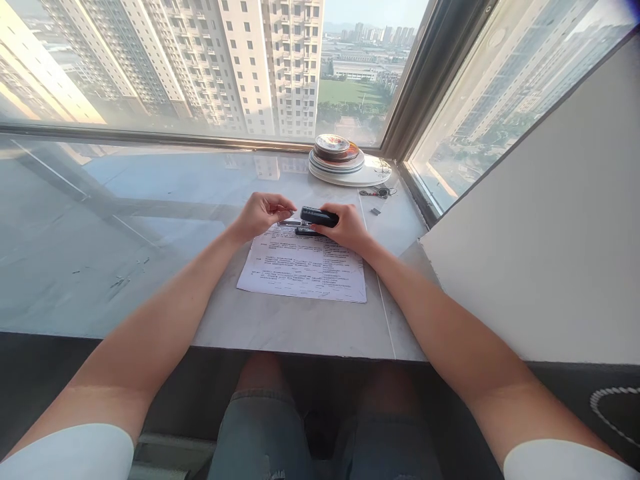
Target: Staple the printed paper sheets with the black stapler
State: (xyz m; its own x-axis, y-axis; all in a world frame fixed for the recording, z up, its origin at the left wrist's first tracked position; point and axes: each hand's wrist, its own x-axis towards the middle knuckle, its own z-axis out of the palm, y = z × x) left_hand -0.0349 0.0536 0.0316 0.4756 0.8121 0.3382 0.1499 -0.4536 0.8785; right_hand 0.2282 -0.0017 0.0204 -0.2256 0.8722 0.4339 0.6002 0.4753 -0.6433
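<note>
My right hand (346,228) is wrapped round a black stapler (319,216), which is held over the top edge of a printed sheet of paper (305,270). The stapler's top looks lifted apart from its base, with a metal part sticking out to the left. Just left of it, my left hand (263,215) pinches with thumb and forefinger. Something small and greyish shows at those fingertips, too small to name for sure. The paper lies flat on the sill and carries lines of dark print.
A stack of plates (336,160) stands by the window corner. In front of it lie a dark corded item (379,192) and a small grey piece (375,211). Thin dark bits (120,281) are scattered at left. A white wall (540,220) rises at right.
</note>
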